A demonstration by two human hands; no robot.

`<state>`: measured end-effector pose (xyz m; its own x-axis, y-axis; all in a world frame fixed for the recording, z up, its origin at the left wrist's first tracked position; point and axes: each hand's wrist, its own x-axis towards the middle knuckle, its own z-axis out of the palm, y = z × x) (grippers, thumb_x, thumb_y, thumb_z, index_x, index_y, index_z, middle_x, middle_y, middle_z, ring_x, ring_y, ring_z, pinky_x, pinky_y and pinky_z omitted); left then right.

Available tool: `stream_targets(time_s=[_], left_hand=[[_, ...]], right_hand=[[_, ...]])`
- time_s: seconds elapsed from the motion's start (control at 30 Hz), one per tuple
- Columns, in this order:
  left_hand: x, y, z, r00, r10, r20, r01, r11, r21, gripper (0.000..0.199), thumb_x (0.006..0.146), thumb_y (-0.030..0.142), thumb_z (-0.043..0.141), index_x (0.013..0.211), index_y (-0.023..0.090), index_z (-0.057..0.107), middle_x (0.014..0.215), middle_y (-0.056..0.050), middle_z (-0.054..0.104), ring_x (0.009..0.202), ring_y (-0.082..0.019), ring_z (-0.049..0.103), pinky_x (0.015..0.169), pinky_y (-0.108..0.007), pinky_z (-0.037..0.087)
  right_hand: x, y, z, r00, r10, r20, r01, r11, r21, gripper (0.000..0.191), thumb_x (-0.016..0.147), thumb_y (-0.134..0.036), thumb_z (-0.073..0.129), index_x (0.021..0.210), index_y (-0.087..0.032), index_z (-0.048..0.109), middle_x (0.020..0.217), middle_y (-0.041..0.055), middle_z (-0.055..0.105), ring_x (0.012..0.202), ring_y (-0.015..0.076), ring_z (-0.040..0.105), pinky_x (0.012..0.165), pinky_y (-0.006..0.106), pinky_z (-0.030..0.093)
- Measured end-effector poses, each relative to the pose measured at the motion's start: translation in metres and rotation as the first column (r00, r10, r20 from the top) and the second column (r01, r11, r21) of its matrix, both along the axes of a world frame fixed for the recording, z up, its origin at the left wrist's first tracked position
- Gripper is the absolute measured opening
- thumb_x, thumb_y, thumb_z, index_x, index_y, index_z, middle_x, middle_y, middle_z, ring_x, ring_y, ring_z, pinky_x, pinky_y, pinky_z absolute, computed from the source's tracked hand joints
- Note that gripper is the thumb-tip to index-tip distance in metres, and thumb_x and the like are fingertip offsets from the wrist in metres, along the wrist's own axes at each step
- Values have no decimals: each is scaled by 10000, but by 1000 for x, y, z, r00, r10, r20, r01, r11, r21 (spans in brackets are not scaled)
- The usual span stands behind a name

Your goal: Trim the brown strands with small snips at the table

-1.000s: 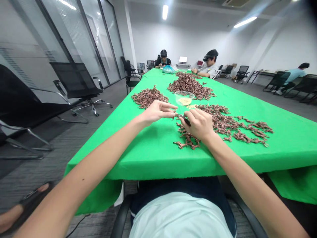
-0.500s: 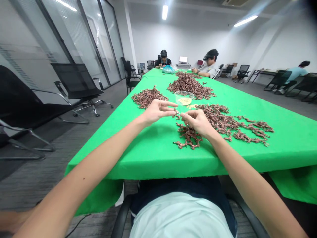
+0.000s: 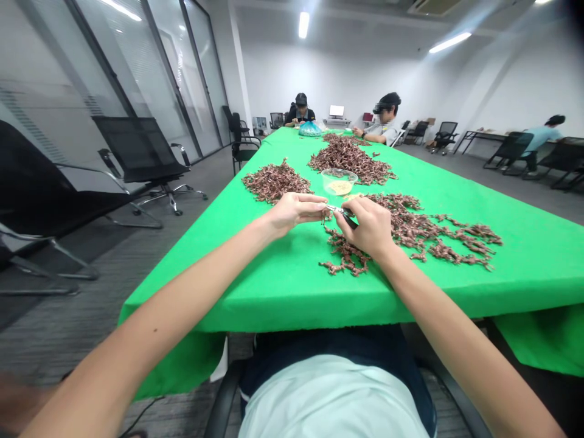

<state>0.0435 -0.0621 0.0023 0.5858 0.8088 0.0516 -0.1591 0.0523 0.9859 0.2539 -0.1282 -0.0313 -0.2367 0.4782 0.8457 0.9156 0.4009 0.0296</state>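
My left hand (image 3: 294, 213) pinches a small brown figure (image 3: 326, 214) at its fingertips, above the green tablecloth. Closed around the dark handles of small pliers (image 3: 337, 210) is my right hand (image 3: 368, 226); the metal jaws point left and meet the figure. Under and in front of my right hand lies a small heap of brown figures (image 3: 349, 258). A larger heap (image 3: 404, 222) spreads to its right. Just beyond my hands stands a clear round bowl (image 3: 340, 182) with pale yellowish bits inside.
Two more piles of brown figures lie farther off, one at left (image 3: 274, 180) and one in the middle (image 3: 349, 159). A blue bag (image 3: 310, 128) rests at the far end. Two people sit there; another is at right. Black chairs (image 3: 141, 149) stand left.
My right hand has closed around the pliers, whose dark handles and metal jaws now show. My left hand has come slightly down and tilted with the figure.
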Motion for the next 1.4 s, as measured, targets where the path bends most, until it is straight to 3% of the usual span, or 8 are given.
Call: stream_targets(time_s=[0.67,1.4], left_hand=[[-3,2,2,999,-47,5,47,998,-44,264,731,167,857,983,113,803,953,-134,804,881,-208,768,996,-403,562],[-6,2,4,997,-77,-33,74,994,-77,195,732,195,827,901,99,811,939,-150,802,903,-235,765,999,-402,555]], right_hand=[[2,-4,3,986,-69,152,60,996,65,314,1013,-440,491,923,-196,667,884,91,708,846,219,596,745,346,400],[1,-11,6,935,-144,323,120,988,93,441,1043,-533,389,935,-204,662,861,98,680,822,232,548,695,380,313]])
